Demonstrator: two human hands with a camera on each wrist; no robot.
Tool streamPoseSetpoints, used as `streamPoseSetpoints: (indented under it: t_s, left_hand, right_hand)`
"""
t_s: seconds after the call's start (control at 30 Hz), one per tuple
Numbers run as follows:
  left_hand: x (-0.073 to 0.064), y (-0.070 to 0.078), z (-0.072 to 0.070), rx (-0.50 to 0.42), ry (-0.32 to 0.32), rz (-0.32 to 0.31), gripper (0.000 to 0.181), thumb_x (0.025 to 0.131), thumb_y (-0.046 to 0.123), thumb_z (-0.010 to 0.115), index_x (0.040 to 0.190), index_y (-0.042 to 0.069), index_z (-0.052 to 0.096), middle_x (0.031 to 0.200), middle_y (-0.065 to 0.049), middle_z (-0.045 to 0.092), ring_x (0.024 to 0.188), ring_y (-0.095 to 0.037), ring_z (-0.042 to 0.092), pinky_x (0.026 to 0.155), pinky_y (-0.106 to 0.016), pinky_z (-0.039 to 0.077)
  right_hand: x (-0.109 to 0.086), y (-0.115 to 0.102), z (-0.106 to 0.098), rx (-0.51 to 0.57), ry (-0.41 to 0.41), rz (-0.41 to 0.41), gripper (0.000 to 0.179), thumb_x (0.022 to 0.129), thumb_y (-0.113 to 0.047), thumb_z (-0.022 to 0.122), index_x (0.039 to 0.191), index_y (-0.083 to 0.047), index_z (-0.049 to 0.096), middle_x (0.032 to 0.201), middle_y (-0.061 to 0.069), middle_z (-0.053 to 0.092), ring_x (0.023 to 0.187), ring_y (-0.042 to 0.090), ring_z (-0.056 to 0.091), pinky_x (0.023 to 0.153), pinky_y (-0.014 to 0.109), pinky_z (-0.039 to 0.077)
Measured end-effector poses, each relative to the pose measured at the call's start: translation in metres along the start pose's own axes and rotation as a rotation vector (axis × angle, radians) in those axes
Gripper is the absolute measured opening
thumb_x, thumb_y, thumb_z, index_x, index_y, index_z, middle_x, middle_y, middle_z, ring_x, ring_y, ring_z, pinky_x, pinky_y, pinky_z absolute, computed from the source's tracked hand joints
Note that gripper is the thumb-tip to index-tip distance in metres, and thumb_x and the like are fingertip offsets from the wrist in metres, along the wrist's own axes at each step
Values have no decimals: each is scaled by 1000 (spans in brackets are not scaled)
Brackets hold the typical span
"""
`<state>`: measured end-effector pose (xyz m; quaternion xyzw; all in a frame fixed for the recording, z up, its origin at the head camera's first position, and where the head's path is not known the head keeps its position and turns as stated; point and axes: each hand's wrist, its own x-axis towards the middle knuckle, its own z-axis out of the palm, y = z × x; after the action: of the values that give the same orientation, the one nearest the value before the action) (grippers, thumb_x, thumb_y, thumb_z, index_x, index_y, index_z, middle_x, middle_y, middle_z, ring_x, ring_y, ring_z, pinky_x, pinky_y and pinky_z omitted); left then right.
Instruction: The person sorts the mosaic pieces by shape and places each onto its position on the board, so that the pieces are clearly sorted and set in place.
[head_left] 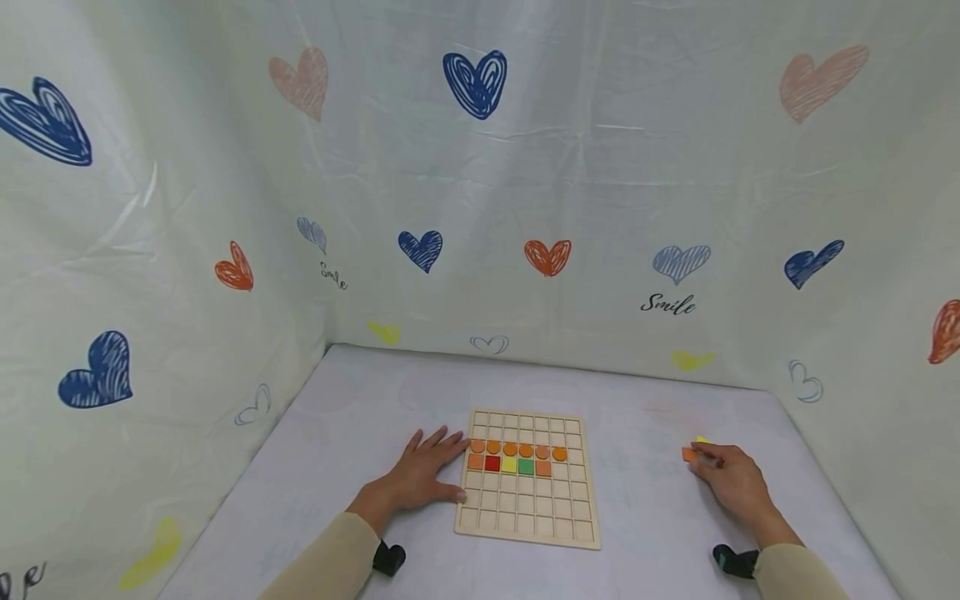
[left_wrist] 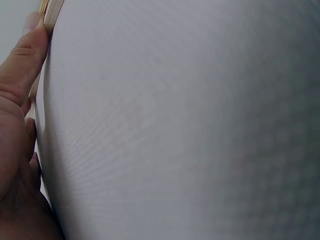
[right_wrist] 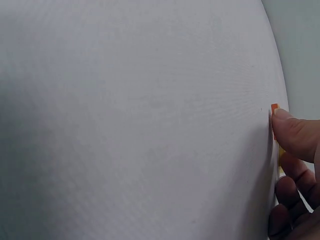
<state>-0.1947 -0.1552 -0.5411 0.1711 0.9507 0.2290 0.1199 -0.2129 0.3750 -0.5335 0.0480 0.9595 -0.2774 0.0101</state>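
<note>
A wooden grid board [head_left: 525, 504] lies on the table. One row holds several round orange pieces [head_left: 510, 449]; the row below has square tiles in orange, red [head_left: 492, 463], yellow [head_left: 509, 465] and green [head_left: 526, 467]. My left hand [head_left: 420, 475] rests on the table with fingers spread, thumb and fingertips touching the board's left edge. Off to the board's right, my right hand [head_left: 735, 483] pinches an orange square tile [head_left: 688, 454], its edge also visible in the right wrist view [right_wrist: 274, 108]. Just behind those fingers sits a yellow piece [head_left: 702, 439], partly hidden.
The white table [head_left: 637, 500] is enclosed by a pale curtain [head_left: 585, 183] printed with hearts, at the back and both sides. Dark straps [head_left: 735, 562] circle both wrists over beige sleeves.
</note>
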Motion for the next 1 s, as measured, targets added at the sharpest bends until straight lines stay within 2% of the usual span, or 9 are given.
streamPoseSetpoints:
  t_s: [0.1, 0.23, 0.37, 0.53, 0.73, 0.87, 1.0]
  left_hand:
    - [0, 0, 1, 1, 1, 2, 95, 83, 57, 83, 163, 26, 42, 172, -1, 36, 164, -32, 18, 133, -62, 2]
    - [1, -1, 2, 1, 2, 2, 95, 83, 57, 84, 163, 26, 43, 172, -1, 36, 164, -32, 18, 133, -61, 1]
    - [0, -1, 2, 4, 2, 0, 95, 83, 58, 84, 163, 27, 43, 172, 0, 37, 164, -31, 18, 133, -61, 2]
    - [0, -1, 1, 5, 1, 0, 96, 83, 58, 84, 163, 27, 43, 171, -1, 37, 164, -32, 18, 133, -61, 2]
    - [0, -1, 1, 2, 1, 2, 96, 82, 59, 83, 163, 26, 42, 172, -1, 37, 164, -32, 18, 133, -61, 2]
    - [1, -2, 2, 0, 1, -1, 96, 82, 59, 83, 163, 26, 43, 172, -1, 37, 164, -31, 18, 133, -61, 2]
    - [1, -2, 2, -1, 4, 0, 96, 83, 59, 83, 163, 26, 43, 171, -1, 37, 164, -31, 18, 133, -60, 2]
  right_hand:
    - [1, 2, 0, -15, -8, -9, 47, 99, -20, 72, 136, 8, 64, 125, 37, 60, 99, 39, 58, 83, 51, 52]
    - [1, 3, 2, -24, -9, -17, 44, 101, -21, 70, 133, 9, 66, 128, 40, 58, 109, 52, 59, 94, 65, 50]
    - [0, -1, 6, -5, -11, 6, 40, 101, -20, 69, 129, 8, 68, 130, 40, 58, 119, 58, 55, 99, 69, 47]
    - [-3, -9, 12, 15, -12, 9, 40, 99, -22, 72, 128, 5, 70, 126, 35, 61, 109, 48, 59, 91, 61, 50]
    - [-6, -12, 14, -8, -6, 0, 42, 97, -21, 74, 130, 5, 69, 119, 27, 64, 95, 32, 57, 76, 40, 46]
    - [-6, -9, 14, -6, -17, 4, 44, 97, -22, 75, 131, 5, 68, 118, 28, 63, 96, 32, 57, 77, 41, 47]
    - [-6, -8, 16, 5, -11, 5, 39, 97, -21, 74, 126, 4, 70, 114, 25, 65, 95, 31, 58, 75, 39, 46]
